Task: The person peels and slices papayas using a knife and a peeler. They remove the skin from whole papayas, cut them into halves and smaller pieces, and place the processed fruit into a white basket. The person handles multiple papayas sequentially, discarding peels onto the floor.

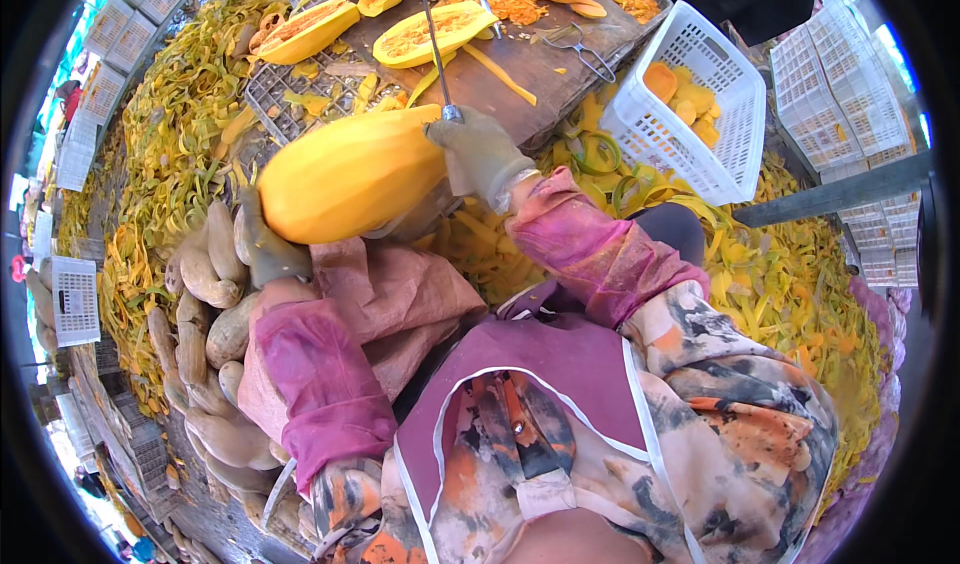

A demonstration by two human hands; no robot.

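Note:
A peeled yellow squash [352,170] lies slantwise before me, whole and bare of skin. My left hand [270,245], in a greyish glove, cups its lower left end. At the other end my right hand [480,148], gloved too, grips the handle of a long thin blade [433,50] that points away from me. The right fingers rest against or very near the squash; contact cannot be made out. Beyond the blade a halved squash [431,35] shows its seedy inside on a wooden board [502,88]. Another half [307,30] lies left of it.
Squash pulp [514,1] and a wire-handled tool [579,50] lie on the board. Right of it, a white plastic crate [667,148] holds squash pieces [694,103]. Unpeeled squashes [214,271] are heaped at left, amid peelings [169,166]. A dark bar [832,193] juts in near stacked crates [832,106].

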